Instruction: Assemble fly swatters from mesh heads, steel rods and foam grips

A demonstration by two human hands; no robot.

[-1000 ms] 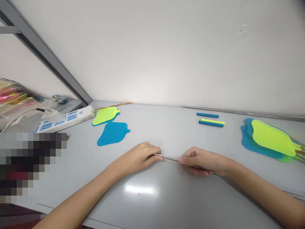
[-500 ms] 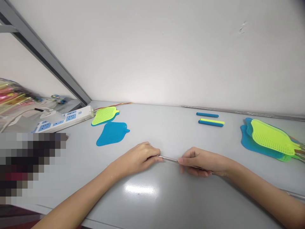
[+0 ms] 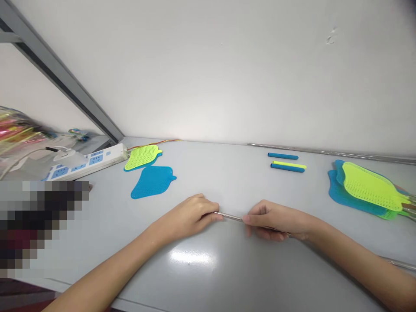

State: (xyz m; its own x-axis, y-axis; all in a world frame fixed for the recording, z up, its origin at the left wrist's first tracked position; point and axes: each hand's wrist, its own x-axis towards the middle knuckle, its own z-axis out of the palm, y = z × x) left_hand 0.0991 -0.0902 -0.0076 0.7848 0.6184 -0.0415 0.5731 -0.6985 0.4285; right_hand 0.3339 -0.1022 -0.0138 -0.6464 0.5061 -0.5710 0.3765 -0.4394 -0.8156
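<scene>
Rod (image 3: 230, 216), thin and metallic, spans the gap between both my hands, just above or on the middle of the grey desk (image 3: 208, 173); I cannot tell whether it touches.

Left hand (image 3: 198, 213): grasping the rod, thumb below and fingers curled over it; where the end sits inside my grip cannot be made out. Right hand (image 3: 276, 216): grasping the same rod, thumb laid along it, lower fingers slightly blurred. Past those fingers a grey length shows again near my wrist. A shiny length (image 3: 398, 263) appears beyond my forearm; whether it belongs to the same rod I cannot establish.

Change over the last second: next to none. Both grips keep their places, and the exposed section between them holds its slant. Items at left sit marginally further over in view, which I attribute to a small turn of my head. Judgement: a steadying phase, with no visible progress in handling the rod.

Surroundings, unmoved: blue perforated paddle (image 3: 152, 183) beyond my left hand, yellow-green paddle (image 3: 141, 157) behind it; yellow-green tube (image 3: 292, 165) among blue ones beyond my right hand; stacked paddles (image 3: 372, 186) at far right; further rods (image 3: 325, 152) along the wall.
</scene>
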